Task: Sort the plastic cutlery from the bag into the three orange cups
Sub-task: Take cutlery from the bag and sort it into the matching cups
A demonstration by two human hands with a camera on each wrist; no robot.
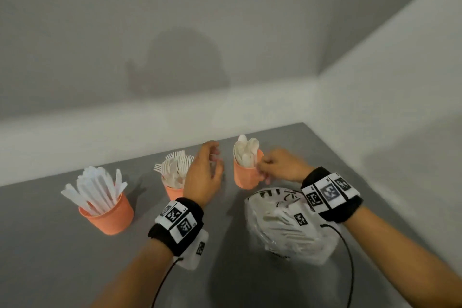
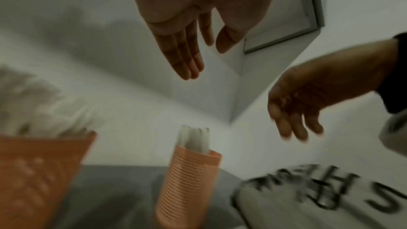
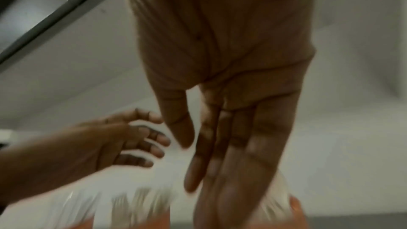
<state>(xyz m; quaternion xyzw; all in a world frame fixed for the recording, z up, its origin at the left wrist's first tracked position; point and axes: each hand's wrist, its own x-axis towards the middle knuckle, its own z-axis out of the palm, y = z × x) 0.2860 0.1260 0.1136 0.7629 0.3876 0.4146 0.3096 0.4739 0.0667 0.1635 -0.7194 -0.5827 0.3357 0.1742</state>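
Both hands (image 1: pixel 203 175) (image 1: pixel 283 165) raised, fingers (image 2: pixel 187 62) loose.

No word is reading clearly. The bag (image 1: pixel 287 237) is carrying large black lettering (image 1: pixel 270 194) on its far side; in the left wrist view this lettering (image 2: pixel 308 185) is appearing upside down and blurred. Square black-and-white code markers are sitting on the left wristband (image 1: pixel 176 220), left of the bag, and on the right wristband (image 1: pixel 330 192), over the bag's far right edge. One more marker (image 1: pixel 300 219) is showing against the bag's top; its carrier is unclear.
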